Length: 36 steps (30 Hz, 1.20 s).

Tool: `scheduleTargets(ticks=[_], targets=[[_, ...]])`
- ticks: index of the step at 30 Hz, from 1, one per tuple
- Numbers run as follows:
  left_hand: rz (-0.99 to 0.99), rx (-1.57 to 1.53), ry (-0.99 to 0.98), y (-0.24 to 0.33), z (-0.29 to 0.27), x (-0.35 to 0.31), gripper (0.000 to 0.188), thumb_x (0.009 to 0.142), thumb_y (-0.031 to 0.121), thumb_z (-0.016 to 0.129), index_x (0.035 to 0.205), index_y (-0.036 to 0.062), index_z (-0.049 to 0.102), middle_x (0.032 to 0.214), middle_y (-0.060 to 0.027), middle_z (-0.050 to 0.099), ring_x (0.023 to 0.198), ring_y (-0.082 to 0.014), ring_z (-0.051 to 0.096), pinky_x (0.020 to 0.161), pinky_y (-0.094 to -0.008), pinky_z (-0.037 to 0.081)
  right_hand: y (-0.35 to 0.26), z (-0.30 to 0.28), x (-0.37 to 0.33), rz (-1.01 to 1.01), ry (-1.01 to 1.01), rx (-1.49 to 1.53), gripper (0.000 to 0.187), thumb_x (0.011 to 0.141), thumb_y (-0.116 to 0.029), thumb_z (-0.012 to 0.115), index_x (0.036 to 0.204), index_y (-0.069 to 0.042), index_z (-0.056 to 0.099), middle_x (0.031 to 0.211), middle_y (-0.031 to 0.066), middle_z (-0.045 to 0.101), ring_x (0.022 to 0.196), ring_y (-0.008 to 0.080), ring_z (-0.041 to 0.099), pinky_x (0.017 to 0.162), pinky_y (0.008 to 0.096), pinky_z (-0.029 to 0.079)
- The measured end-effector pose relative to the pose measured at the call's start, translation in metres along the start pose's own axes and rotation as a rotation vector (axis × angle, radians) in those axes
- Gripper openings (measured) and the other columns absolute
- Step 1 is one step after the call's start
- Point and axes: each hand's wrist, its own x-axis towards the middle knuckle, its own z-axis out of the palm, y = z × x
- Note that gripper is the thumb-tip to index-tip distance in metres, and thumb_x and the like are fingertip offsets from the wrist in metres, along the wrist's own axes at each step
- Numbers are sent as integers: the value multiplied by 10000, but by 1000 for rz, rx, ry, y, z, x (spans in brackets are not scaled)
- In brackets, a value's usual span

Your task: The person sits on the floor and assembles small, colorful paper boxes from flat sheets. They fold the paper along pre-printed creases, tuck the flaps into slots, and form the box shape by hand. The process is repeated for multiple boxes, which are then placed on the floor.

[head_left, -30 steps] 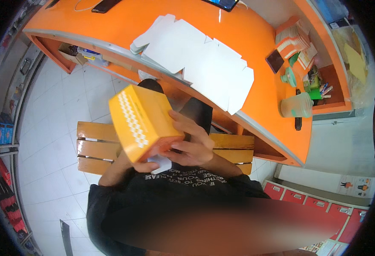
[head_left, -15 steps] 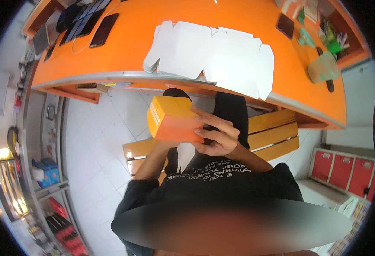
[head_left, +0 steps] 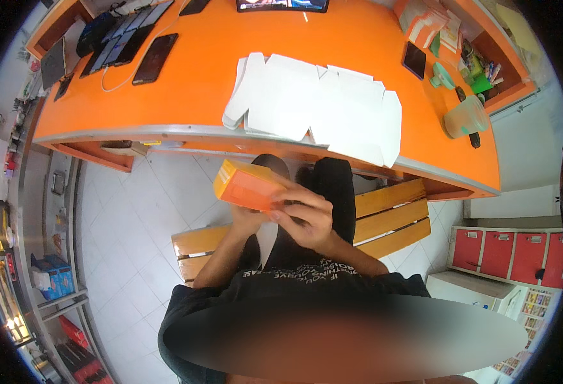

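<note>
Now turned slimmer in view, the yellow-and-orange cardboard box stays workable in the right hand's half-curled fingers, the left hand's apparently beneath, too hidden to tell.

The box at the centre comes through to me yellow along its top and left end and orange on its broad side, with a white strip below. In the upper middle I see white card blanks against a bright orange counter edged in grey. On my feed the phone at upper left is black, the cup at right a pale translucent green. Bench slats show yellow-brown. I make out a black shirt with white lettering, red locker doors at lower right, and white floor tiles crossed by thin grey lines.
</note>
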Motion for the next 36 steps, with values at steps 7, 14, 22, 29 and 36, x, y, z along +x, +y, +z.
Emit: scheduleTargets(ticks=[7,14,22,29,36], targets=[[-194,-196,-41,-30,7,-10,385,902,305,749,1120,5,643,1085,-72,684,959,-154,657,844,-314,538,15,-21,-19,-90,-281,-352,235,796,-65,755,1014,16,717,1222,112,643,1196,389,574,949,440,523],[-292,-301,42,-15,33,-28,371,1040,315,534,1136,-27,639,1108,-116,693,998,-176,667,871,-336,535,26,-40,-69,200,195,-357,551,703,-93,877,1195,-17,641,1296,203,531,1183,342,552,963,424,487],[-328,-459,67,-14,25,-48,466,1003,408,568,1250,13,594,1219,-130,673,1096,-227,664,936,-384,544,63,-33,-117,740,223,846,221,914,44,658,1133,60,633,1195,150,653,1044,171,649,885,315,539],[-311,-20,307,-25,18,-53,463,1024,272,568,1343,-60,516,1225,-175,637,1194,-210,586,1051,-362,448,59,-41,-92,709,235,300,127,861,-16,762,947,40,688,895,87,724,786,107,671,695,246,538],[-539,-88,256,-42,20,-68,396,1001,117,591,1339,-60,481,1353,-178,562,1232,-233,561,1033,-396,473,71,1,-80,614,510,406,305,758,-1,839,821,-84,553,822,43,619,741,154,629,722,298,526]])
